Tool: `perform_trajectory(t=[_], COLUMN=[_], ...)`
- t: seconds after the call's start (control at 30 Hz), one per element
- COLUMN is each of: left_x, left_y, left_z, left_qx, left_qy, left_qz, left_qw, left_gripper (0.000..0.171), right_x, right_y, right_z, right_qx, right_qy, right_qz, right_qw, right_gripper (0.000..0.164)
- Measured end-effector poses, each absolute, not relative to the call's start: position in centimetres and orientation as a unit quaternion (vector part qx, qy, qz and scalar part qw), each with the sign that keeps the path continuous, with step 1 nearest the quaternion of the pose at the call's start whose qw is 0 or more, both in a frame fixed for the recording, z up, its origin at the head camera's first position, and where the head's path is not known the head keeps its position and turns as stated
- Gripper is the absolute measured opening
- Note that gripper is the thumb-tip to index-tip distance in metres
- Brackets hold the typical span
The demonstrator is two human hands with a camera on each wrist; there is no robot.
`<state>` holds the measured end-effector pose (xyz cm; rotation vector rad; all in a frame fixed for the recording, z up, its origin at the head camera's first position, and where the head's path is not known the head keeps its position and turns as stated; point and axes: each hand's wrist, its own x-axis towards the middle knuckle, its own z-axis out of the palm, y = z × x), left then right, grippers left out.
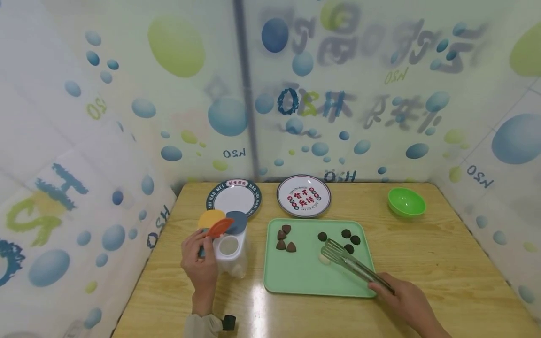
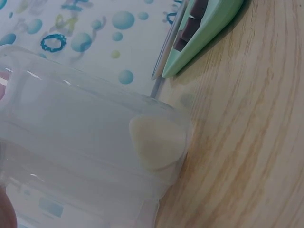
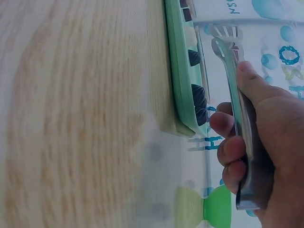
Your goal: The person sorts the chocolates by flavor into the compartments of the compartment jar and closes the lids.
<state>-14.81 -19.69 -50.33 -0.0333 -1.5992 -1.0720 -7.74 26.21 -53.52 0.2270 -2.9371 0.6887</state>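
My left hand point(image 1: 200, 267) holds a clear plastic container point(image 1: 234, 265) at its top, fingers by the raised orange lid point(image 1: 220, 228). One round opening shows beneath that lid; the yellow lid point(image 1: 211, 218) and dark blue lid point(image 1: 236, 222) lie flat. Through the wall, the left wrist view shows a cream-coloured piece point(image 2: 159, 142) at the bottom. My right hand point(image 1: 405, 298) grips metal tongs point(image 1: 357, 267), their slotted end over the green tray point(image 1: 291, 277). Close under the tongs lies a cream piece point(image 1: 324, 258), partly covered. Several dark round pieces point(image 1: 346, 233) are near it.
Several brown triangular pieces point(image 1: 281, 245) sit at the tray's left. Behind stand a dark-rimmed plate point(image 1: 234, 199) and a white plate with red characters point(image 1: 303, 196). A green bowl point(image 1: 406, 203) is at the back right. Patterned curtains point(image 1: 190, 117) enclose the table.
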Motion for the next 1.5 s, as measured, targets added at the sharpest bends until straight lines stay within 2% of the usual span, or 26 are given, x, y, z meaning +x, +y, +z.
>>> perform_trajectory(t=[0.1, 0.27, 0.33, 0.5, 0.67, 0.77, 0.87, 1.17, 1.5], left_x=[-14.9, -14.5, -14.3, -13.9, -13.8, -13.9, -13.9, -14.0, -14.6], left_y=[-19.7, -19.3, -19.1, -18.9, -18.9, -19.0, -19.0, -19.0, -19.6], left_z=[-50.3, -49.5, -49.0, -48.6, -48.6, -48.6, -48.6, -48.7, -50.0], left_qx=[-0.017, -0.024, -0.025, -0.018, -0.017, -0.022, -0.025, -0.024, -0.014], left_qy=[-0.679, -0.68, -0.681, -0.685, -0.686, -0.682, -0.679, -0.678, -0.686], left_qz=[-0.457, -0.457, -0.458, -0.458, -0.46, -0.463, -0.464, -0.462, -0.456], left_qw=[0.574, 0.573, 0.571, 0.566, 0.564, 0.566, 0.569, 0.571, 0.567], left_gripper=[0.01, 0.01, 0.01, 0.01, 0.009, 0.009, 0.01, 0.011, 0.01], right_x=[-7.9, -8.1, -8.2, -8.1, -7.9, -7.9, -8.1, -9.1, -10.6], right_y=[26.2, 26.0, 25.9, 25.7, 25.7, 25.6, 25.5, 23.6, 20.5], right_z=[-53.3, -52.9, -53.0, -53.1, -53.2, -53.2, -53.0, -51.4, -49.4], right_qx=[0.074, 0.055, 0.057, 0.069, 0.088, 0.115, 0.13, 0.123, 0.151], right_qy=[-0.971, -0.976, -0.976, -0.976, -0.97, -0.959, -0.951, -0.953, -0.934], right_qz=[0.223, 0.21, 0.208, 0.206, 0.223, 0.24, 0.248, 0.258, 0.306], right_qw=[0.038, -0.032, -0.037, -0.013, 0.046, 0.101, 0.129, 0.104, 0.107], right_gripper=[0.026, 0.046, 0.043, 0.026, 0.017, 0.014, 0.016, 0.026, 0.03])
